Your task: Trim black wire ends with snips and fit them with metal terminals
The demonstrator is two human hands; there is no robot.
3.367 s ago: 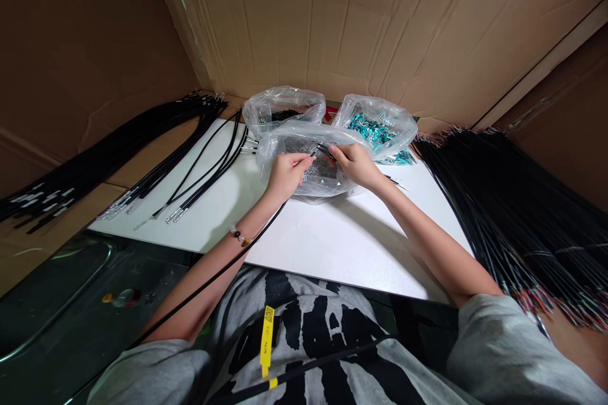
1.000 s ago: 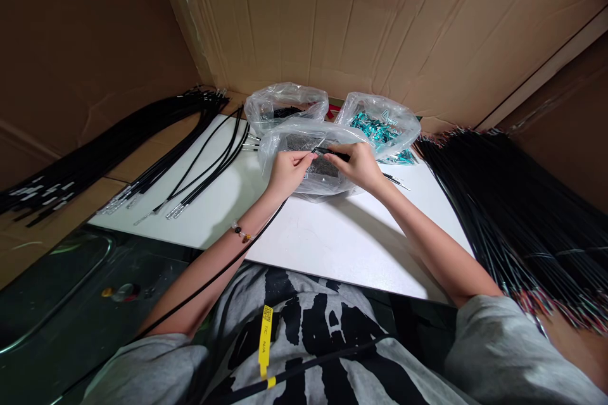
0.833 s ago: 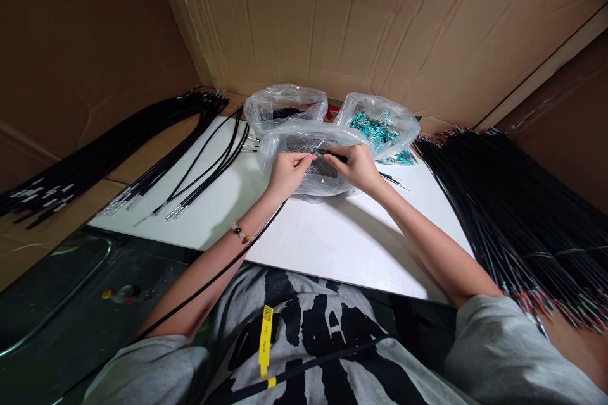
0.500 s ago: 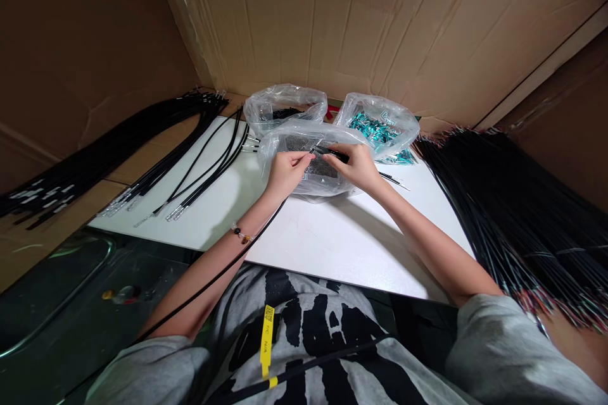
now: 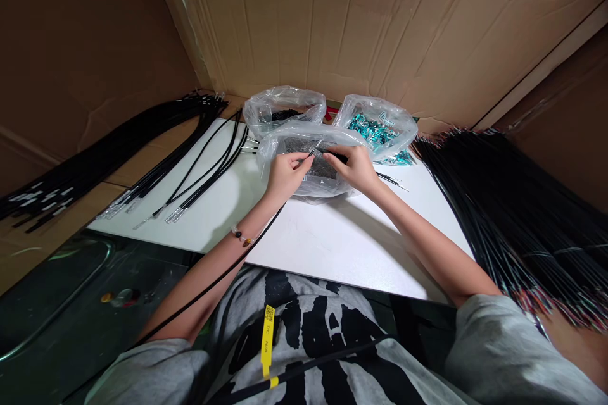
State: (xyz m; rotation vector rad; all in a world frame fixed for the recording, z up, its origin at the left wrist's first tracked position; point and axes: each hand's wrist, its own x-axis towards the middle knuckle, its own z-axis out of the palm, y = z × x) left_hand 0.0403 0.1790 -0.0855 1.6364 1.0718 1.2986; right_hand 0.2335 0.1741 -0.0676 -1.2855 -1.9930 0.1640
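Observation:
My left hand pinches the end of a black cable, which runs back along my left forearm. Facing it, my right hand is closed around a slim black tool with a narrow tip; its exact kind is too small to tell. The tip lies close to the cable end, and I cannot tell whether they touch. Both hands are over an open clear plastic bag holding a mass of small grey pieces.
Behind stand a bag of black parts and a bag of shiny teal pieces. Black cables lie at left, with a large cable bundle at right. Cardboard walls surround the white table.
The tool tip in my right hand has shifted slightly beside the cable end. Otherwise both hands keep nearly the same place and grip.

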